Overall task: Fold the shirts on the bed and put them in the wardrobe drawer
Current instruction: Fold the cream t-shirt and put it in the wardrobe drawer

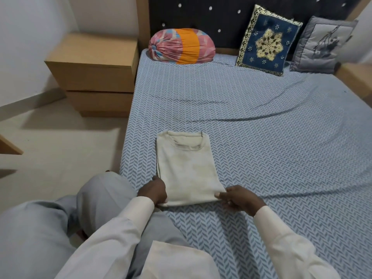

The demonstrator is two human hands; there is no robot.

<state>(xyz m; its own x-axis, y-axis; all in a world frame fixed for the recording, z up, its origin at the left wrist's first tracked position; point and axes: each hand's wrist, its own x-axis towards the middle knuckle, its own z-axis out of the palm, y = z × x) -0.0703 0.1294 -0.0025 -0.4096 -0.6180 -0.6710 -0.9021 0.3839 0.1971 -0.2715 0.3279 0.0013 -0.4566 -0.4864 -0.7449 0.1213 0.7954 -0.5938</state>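
Nearest the viewer, the seated person's left hand (153, 191) and right hand (240, 199) each held a near corner of the folded shirt (187, 170). The left fingers (160, 199) were curled over the near left corner. The right fingers (221, 195) pinched the near right corner, thumb on top. Neither hand was spread wide, and both were equally close to the cloth.

The shirt lay flat on the bed (261, 137), close to its near left edge, as a pale beige rectangle. Its long axis ran straight away from the fingers toward the headboard (221, 15), with the collar at the far end and the folded edge at the near end. By judgement, the coming move turned on this: either the near edge would be carried over toward the collar for one more fold, or the bundle would be lifted from these two corners.

Farther off, against the headboard, stood a pink and orange bolster (181, 46), a blue embroidered cushion (267, 40) and a grey cushion (322, 45). A bedside cabinet (94, 63) stood to the left of the bed.

No brand, label or legible writing was visible on the shirt or elsewhere. No wardrobe was in view.
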